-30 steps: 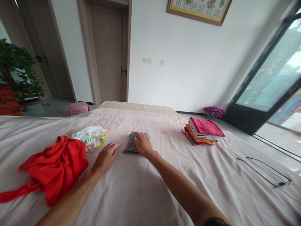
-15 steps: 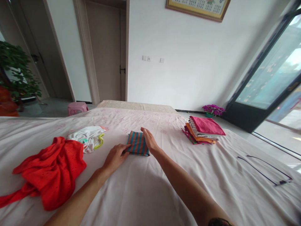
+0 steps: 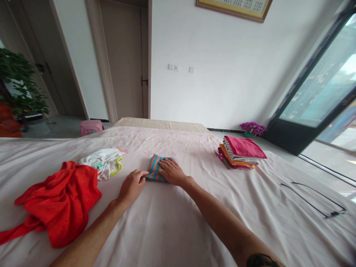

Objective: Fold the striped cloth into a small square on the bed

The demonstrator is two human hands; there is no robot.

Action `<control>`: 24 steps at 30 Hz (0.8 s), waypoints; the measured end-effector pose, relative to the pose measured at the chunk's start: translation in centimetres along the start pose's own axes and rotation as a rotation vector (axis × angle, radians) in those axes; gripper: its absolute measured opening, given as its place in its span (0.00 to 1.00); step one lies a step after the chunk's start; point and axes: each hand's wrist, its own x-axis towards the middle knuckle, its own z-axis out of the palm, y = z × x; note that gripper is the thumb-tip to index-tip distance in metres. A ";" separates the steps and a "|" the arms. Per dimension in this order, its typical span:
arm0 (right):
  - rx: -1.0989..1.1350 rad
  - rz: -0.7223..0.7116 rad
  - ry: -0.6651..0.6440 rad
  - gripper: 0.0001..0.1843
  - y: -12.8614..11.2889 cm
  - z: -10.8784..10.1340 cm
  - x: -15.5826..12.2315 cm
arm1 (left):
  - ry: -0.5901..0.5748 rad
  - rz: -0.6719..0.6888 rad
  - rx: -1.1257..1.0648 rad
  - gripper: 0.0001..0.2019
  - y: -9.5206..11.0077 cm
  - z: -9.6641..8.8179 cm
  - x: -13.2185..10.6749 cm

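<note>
A small folded cloth with orange and teal stripes (image 3: pixel 154 170) lies in the middle of the pale sheet (image 3: pixel 172 222). My right hand (image 3: pixel 172 172) rests flat on top of it, fingers stretched out. My left hand (image 3: pixel 132 185) touches the cloth's near left corner with its fingers curled at the edge. A crumpled red garment (image 3: pixel 61 200) lies at the left. Just behind it sits a white garment with yellow-green trim (image 3: pixel 104 163).
A neat stack of folded cloths (image 3: pixel 239 152), pink on top, sits at the right of the sheet. A thin black cord (image 3: pixel 314 202) lies further right. Beyond are a pink stool (image 3: pixel 90 127), a green plant (image 3: pixel 19 83), a door and a large window.
My right hand has moved from the cloth's right edge onto its top and lies flat there. My left hand stays at the left corner. The cloth looks narrower than half a second ago.
</note>
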 end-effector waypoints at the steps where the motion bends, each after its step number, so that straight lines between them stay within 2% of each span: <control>1: 0.053 0.029 0.030 0.22 0.5 -0.2 0.1 | -0.005 0.006 0.013 0.15 0.0 -0.1 -0.1; 3: 0.172 0.180 0.134 0.23 1.5 -0.5 0.2 | -0.018 0.017 0.042 0.14 0.0 -0.2 -0.2; 6: 0.347 0.541 0.267 0.25 2.9 -0.7 -0.1 | -0.031 0.030 0.069 0.14 -0.1 -0.3 -0.4; 9: 0.602 0.773 0.279 0.32 3.2 -1.1 -0.6 | -0.036 0.029 0.082 0.13 0.0 -0.3 -0.3; 11: 0.830 0.807 0.203 0.31 2.7 -1.8 -1.0 | -0.037 0.026 0.084 0.13 0.1 -0.3 -0.3; 13: 1.033 0.803 0.063 0.24 1.8 -2.5 -1.3 | -0.037 0.023 0.075 0.13 0.1 -0.3 -0.2; 15: 1.126 0.803 -0.046 0.19 0.8 -3.0 -1.4 | -0.034 0.021 0.053 0.13 0.0 -0.2 -0.3; 16: 1.126 0.806 -0.057 0.18 0.4 -3.1 -1.4 | -0.032 0.021 0.039 0.13 0.0 -0.2 -0.3; 22: 1.135 0.735 0.165 0.22 -1.1 -1.6 -0.9 | -0.024 0.059 -0.042 0.11 0.0 -0.4 -0.7; 24: 1.169 0.704 0.150 0.20 -0.5 -2.1 -0.8 | -0.033 0.100 -0.059 0.09 0.3 -0.6 -1.0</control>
